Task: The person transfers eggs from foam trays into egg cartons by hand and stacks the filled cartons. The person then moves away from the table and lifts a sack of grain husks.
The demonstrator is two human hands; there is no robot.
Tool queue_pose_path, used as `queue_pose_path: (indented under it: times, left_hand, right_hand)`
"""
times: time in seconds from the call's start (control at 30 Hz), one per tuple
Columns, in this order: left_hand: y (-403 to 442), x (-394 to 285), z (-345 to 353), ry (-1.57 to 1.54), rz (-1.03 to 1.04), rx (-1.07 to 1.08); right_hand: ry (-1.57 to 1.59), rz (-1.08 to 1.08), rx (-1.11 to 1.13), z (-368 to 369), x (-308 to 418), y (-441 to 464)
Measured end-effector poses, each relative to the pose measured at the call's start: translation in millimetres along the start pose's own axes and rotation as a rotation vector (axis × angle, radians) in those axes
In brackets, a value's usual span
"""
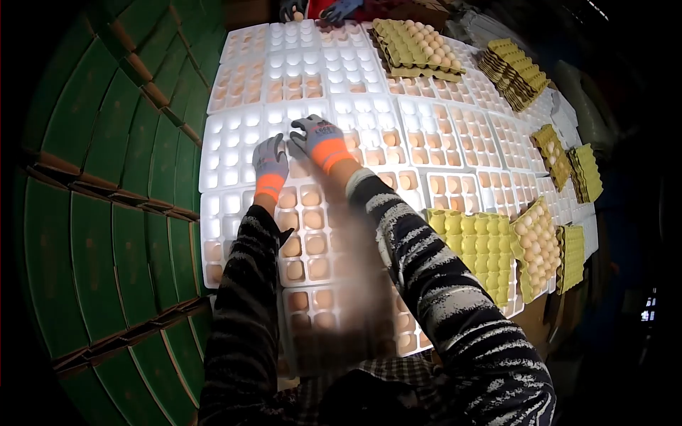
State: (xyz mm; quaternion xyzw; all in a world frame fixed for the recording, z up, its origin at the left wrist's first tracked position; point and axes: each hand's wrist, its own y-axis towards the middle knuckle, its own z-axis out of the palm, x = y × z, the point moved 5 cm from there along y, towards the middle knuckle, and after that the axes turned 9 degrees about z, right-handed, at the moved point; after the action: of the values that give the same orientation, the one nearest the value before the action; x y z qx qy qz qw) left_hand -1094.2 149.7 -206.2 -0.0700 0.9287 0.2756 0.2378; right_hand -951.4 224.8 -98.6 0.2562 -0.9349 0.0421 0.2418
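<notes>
Both my hands wear grey gloves with orange cuffs and are over the white foam egg trays (pixel 233 153) in the middle of the table. My left hand (pixel 270 162) has its fingers curled down at a tray's edge; whatever they may hold is hidden. Just right of it, my right hand (pixel 321 136) arches over the cells with bent fingers, and its grip is hidden too. Brown eggs (pixel 311 219) fill the tray cells below my hands. Several cells to the left and above are bare.
Green boxes (pixel 121 149) are stacked along the left. Yellow-green pulp trays, some holding eggs (pixel 538 241), stand on the right, with an egg-laden stack (pixel 412 48) at the back. Across the table, another person's gloved hands (pixel 339 10) are near an egg (pixel 298 15).
</notes>
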Motion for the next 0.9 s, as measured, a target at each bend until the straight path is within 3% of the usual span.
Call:
queue_pose_path:
  times: [0.07,0.13,0.17,0.27,0.33,0.37,0.43,0.47,0.5,0.53,0.57,0.6,0.67,0.73,0.83,0.9]
  left_hand:
    - [-2,-8,-8,-0.017,0.047,-0.028]
    - [-2,-11,-19,-0.109,-0.056,-0.020]
    - [2,9,-6,-0.237,0.032,-0.080]
    - [5,12,-4,-0.241,-0.074,0.001]
    - [8,33,10,-0.249,-0.108,0.084]
    - [4,20,11,-0.382,-0.137,0.070]
    - [-11,-31,-8,-0.449,-0.119,0.128]
    - [-27,-74,-13,-0.664,-0.127,0.202]
    - [-47,-137,-25,-0.811,-0.227,0.309]
    - [-71,-183,-20,-0.989,-0.167,0.383]
    - [-84,-252,-38,-0.726,0.069,0.483]
    - [-108,-294,-32,-0.742,0.136,0.598]
    - [-144,-363,-28,-0.635,0.460,0.696]
    - [-171,-408,-28,-0.483,0.551,0.742]
    - [-197,-430,-19,-0.308,0.497,0.733]
    - [-200,-427,-7,-0.344,0.347,0.806]
  right_hand:
    - [0.183,-0.067,-0.027,32,-1,5]
    - [0.055,-0.117,0.175,70,-9,12]
    - [0.126,-0.089,0.175,61,-9,1]
    - [0.605,-0.049,0.007,-4,-23,-85]
    - [0.644,-0.180,-0.073,-56,-45,-155]
    - [0.619,-0.121,-0.027,-86,-64,-192]
    - [0.491,-0.019,-0.048,-140,-117,-271]
    - [0.517,0.167,-0.036,-162,-151,-308]
    - [0.473,0.218,0.020,-176,-185,-333]
    - [0.492,0.302,0.017,-189,-211,-357]
    - [0.572,0.380,0.079,-205,-217,-373]
    - [0.397,0.315,0.108,-208,-217,-379]
    - [0.050,0.169,0.158,-213,-221,-384]
    - [-0.039,0.076,0.194,-187,-235,-382]
    - [-0.018,0.048,0.237,-176,-248,-381]
    - [0.463,0.119,0.141,-202,-265,-400]
